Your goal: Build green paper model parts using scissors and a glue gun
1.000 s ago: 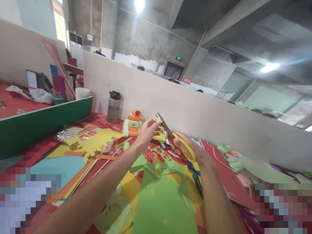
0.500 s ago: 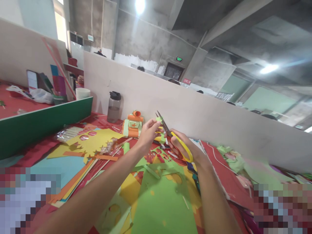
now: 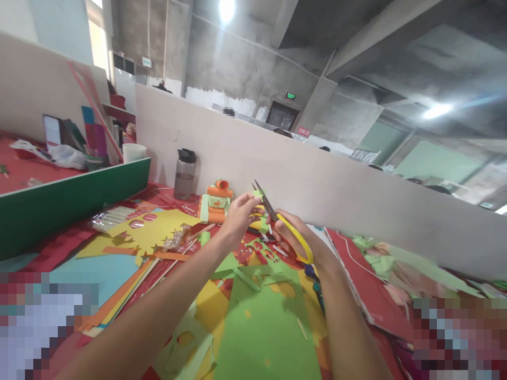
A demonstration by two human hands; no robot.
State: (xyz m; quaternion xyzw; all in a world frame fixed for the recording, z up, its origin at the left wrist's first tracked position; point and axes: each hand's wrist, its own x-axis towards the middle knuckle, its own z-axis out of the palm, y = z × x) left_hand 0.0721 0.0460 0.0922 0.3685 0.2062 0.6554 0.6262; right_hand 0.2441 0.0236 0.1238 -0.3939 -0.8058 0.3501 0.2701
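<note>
In the far middle, the left hand (image 3: pixel 240 215) pinched a small green paper piece (image 3: pixel 258 194) close by the parted scissors (image 3: pixel 269 205) gripped in the right hand (image 3: pixel 301 225), so a slip or overlong snip could have nicked fingertips or spoiled the piece.

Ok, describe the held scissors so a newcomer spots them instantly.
Find the green sheet, bottom centre, then look up to the right hand above it. The scissors it holds point up and left, blades slightly parted. Their bright yellow handle loop sets them apart from the blue-and-teal item below.
</note>
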